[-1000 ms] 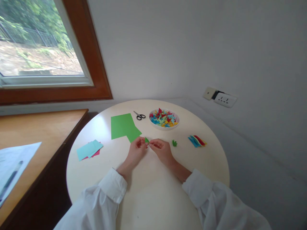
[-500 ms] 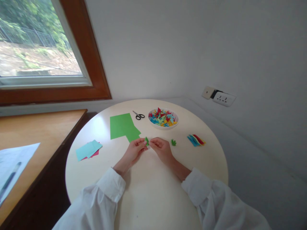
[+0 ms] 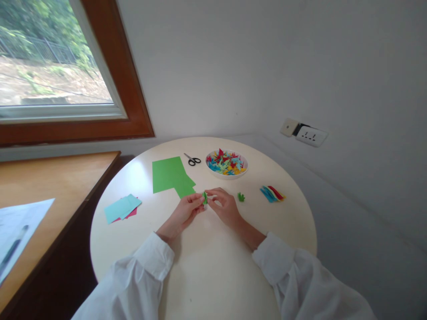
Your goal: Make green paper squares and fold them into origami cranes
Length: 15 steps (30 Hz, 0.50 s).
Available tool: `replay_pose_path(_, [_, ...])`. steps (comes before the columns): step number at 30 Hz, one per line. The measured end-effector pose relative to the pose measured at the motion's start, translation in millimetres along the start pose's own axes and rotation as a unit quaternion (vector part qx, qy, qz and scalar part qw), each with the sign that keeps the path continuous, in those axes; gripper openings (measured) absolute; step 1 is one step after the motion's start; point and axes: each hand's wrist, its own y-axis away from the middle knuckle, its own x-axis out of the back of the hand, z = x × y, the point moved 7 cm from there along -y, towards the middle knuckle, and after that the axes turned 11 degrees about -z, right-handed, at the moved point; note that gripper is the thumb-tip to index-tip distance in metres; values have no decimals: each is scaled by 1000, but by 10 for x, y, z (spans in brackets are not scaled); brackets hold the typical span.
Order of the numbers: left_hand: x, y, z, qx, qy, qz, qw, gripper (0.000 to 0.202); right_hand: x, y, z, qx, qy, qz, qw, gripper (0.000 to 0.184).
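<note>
The green paper piece [image 3: 204, 198] has turned upright, its long axis pointing away; left hand [image 3: 185, 211] and right hand [image 3: 225, 206] both pinch it.

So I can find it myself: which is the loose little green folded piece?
On the round white table, look nearer than the bowl of colourful paper bits. The green folded piece lies right of the right hand, alone; the other green piece is pinched between left hand and right.

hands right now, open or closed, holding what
Left hand: pinched shut on the green paper piece.
Right hand: pinched shut on the same green paper piece.
</note>
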Motion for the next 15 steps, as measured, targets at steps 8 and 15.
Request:
replay_pose_path(8, [-2,10,-25,33,8,-25,999,23,66,-44,18,-10,0,-11,1000,5])
replay_pose_path(15, [37,29,-43,79,-2,-43,996,21,35,-73,22,-18,-27,-78,996,6])
